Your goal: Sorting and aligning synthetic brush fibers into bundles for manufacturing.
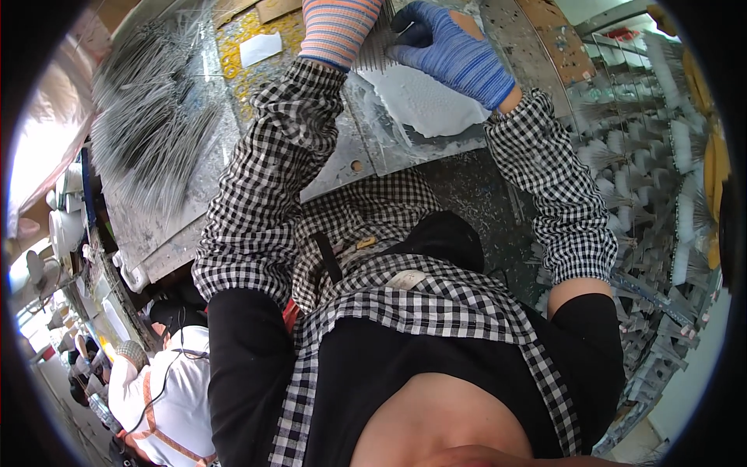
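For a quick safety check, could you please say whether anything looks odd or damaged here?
The left hand wears a striped orange glove, the right hand a mismatched blue glove. A tan patch on the latter may be skin showing through a hole. White material lies smeared raggedly nearby.

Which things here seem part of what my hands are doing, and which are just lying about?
Probably in use:
- left hand and right hand, both gloved
- thin grey strands between them
- white patch by the right hand
- possibly the big strand pile, left

Seemingly lying about:
- white slip
- yellow rings around it
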`<state>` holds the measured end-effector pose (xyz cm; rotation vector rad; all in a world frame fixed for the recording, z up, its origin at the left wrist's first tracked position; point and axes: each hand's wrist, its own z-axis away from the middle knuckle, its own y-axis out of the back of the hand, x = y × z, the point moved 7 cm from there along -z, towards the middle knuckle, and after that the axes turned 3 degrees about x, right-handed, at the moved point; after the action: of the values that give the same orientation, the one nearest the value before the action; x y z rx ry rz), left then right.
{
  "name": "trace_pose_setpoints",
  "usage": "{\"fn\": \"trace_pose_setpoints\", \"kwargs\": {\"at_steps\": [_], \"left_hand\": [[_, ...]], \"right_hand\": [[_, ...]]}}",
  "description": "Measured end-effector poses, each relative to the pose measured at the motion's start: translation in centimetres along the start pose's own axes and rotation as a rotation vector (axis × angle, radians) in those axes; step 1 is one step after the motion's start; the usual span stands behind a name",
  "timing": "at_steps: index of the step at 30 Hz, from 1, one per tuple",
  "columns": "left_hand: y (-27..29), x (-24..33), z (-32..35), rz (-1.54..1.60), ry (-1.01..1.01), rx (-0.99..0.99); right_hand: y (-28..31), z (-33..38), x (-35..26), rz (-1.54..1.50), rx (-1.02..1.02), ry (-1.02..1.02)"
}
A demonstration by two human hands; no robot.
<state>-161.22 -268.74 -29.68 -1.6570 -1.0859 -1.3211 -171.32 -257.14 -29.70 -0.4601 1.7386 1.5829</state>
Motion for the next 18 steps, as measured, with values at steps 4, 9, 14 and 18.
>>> {"fn": "trace_pose_setpoints", "kwargs": {"at_steps": [4, 9, 14, 18], "left_hand": [[-2.4, 0.2, 1.0, 0.032, -0.027, -0.175], [-3.9, -0.9, 1.3, 0.029, -0.135, -0.198], [-3.7, -1.7, 0.8, -0.030, -0.067, -0.228], [-3.6, -1.8, 0.7, 0.008, -0.107, -0.211]], "right_hand": [[0.1, 0.2, 3.4, -0.112, 0.036, 0.050], [-1.1, 0.2, 5.9, -0.188, 0.010, 0.038], [-1.3, -0.1, 6.6, -0.190, -0.043, 0.019], [-1.1, 0.0, 5.7, -0.060, -0.091, 0.057]]}}
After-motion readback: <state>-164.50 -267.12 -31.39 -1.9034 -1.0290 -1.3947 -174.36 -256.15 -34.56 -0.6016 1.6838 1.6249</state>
